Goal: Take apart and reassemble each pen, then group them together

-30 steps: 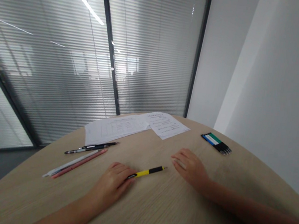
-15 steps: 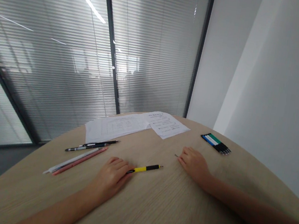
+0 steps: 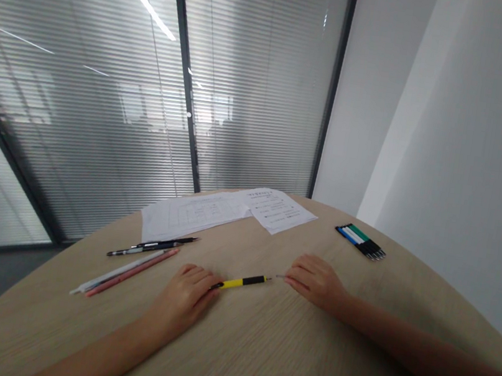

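At the lower centre of the frame, the left hand (image 3: 187, 297) lies low over the wooden table (image 3: 230, 354), its thumb and fingers closed around the rear end of a yellow-and-black pen (image 3: 232, 283). The pen slants slightly upward to the right, its black grip section and narrow tip clear of the hand. Right of centre, the right hand (image 3: 316, 284) has its fingertips drawn together in a pinch on a thin grey rod (image 3: 280, 276) — only a short end of it shows, just beside the pen's tip with a small gap between them.

At the right of the frame, a row of pens (image 3: 360, 241) in blue, white and green, with black grips, lies side by side; whether a holder binds them cannot be told. At centre left lie two dark pens (image 3: 167, 244) and, nearer, a pale pen (image 3: 120, 271) alongside a pink pen (image 3: 134, 272). Printed papers (image 3: 275, 212) spread along the table's far edge — blinds (image 3: 261, 57) fill the upper left beyond.
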Motion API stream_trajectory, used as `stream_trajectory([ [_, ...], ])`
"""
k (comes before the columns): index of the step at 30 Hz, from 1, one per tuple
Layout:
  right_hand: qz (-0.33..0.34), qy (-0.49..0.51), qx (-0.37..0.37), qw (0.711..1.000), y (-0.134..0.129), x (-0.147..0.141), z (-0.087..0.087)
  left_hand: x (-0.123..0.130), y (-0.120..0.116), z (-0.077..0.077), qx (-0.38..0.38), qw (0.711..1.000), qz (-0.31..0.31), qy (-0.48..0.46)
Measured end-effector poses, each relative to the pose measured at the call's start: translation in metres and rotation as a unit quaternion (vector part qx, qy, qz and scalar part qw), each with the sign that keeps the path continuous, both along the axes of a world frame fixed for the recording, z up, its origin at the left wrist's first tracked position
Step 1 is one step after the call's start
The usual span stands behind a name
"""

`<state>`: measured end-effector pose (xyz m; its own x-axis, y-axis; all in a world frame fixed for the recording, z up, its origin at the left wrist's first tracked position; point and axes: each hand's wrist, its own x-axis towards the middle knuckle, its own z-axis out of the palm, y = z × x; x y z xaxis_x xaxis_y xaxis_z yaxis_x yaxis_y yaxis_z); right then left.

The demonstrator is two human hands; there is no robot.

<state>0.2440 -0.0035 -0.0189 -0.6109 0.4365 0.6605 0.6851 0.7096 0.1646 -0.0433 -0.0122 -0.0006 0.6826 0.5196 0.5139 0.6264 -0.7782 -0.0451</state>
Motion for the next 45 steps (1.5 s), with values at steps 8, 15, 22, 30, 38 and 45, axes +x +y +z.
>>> stream_trajectory([
  [8, 0.024, -0.022, 0.007, 0.999, -0.0021, -0.0018, 0.002, 0.0013, -0.0019, 0.0009, 0.005, 1.0, -0.004, 0.009],
  [15, 0.02, -0.039, 0.005, 0.999, -0.0033, -0.0026, 0.0028, 0.002, -0.0025, 0.0013, 0.01, 1.0, -0.002, 0.017],
  [22, 0.015, -0.049, 0.027, 0.998, -0.0027, -0.0024, 0.0026, 0.0016, -0.0025, 0.0004, 0.007, 1.0, 0.009, 0.022],
  [30, 0.017, -0.069, 0.033, 0.997, -0.0051, -0.0032, 0.0047, 0.0026, -0.0015, 0.0005, 0.013, 1.0, -0.001, 0.024],
  [38, 0.029, -0.055, 0.071, 0.996, -0.0032, -0.004, 0.0022, 0.0016, -0.0029, 0.001, 0.004, 0.999, 0.007, 0.035],
  [45, 0.017, -0.063, 0.059, 0.996, -0.0024, -0.0024, 0.0011, 0.0004, -0.0009, -0.0022, 0.012, 0.999, 0.012, 0.03],
])
